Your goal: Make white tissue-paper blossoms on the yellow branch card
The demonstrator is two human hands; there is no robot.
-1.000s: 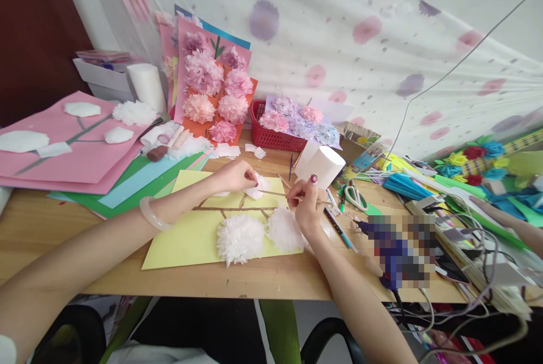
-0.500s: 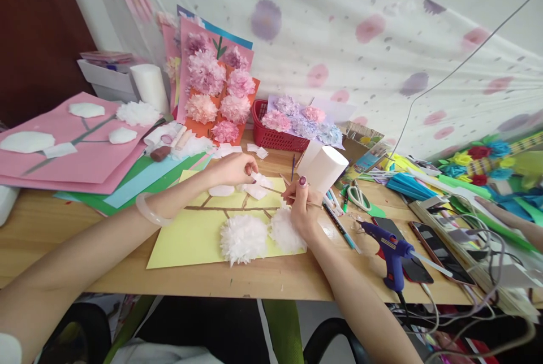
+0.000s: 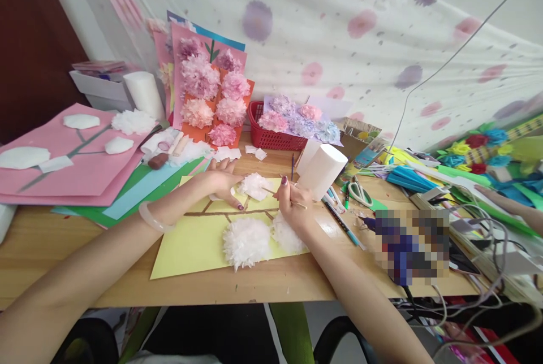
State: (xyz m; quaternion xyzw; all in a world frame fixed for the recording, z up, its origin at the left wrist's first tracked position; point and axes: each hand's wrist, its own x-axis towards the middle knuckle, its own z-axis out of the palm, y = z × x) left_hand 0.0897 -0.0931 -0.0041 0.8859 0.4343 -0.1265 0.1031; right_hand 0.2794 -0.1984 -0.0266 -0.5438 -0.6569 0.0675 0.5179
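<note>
My left hand (image 3: 221,183) rests on the yellow paper (image 3: 190,251), with thumb and fingers spread and nothing gripped. Beside its thumb is a small white tissue-paper flower (image 3: 254,186) on the sheet. A thin wooden stick (image 3: 300,204) is pinched in my right hand (image 3: 292,200); its tip touches or almost touches that flower. Brown branch lines (image 3: 212,213) run across the sheet. Lower down sits a large fluffy white flower (image 3: 246,242), and another white flower (image 3: 285,234) is partly covered by my right hand. A white piece is partly hidden under my left hand.
A white paper roll (image 3: 327,172) stands behind my right hand, near scissors (image 3: 360,194) and pens (image 3: 341,221). To the right lie a blurred-out blue tool (image 3: 401,248) and cables. Pink paper (image 3: 97,183) lies left; a red basket (image 3: 275,139) stands behind. Another person's arm (image 3: 509,206) shows far right.
My left hand has let go of the white tissue, moved left and down, and opened onto the paper. The small flower looks fuller and rounder. My right hand has shifted slightly left with the stick.
</note>
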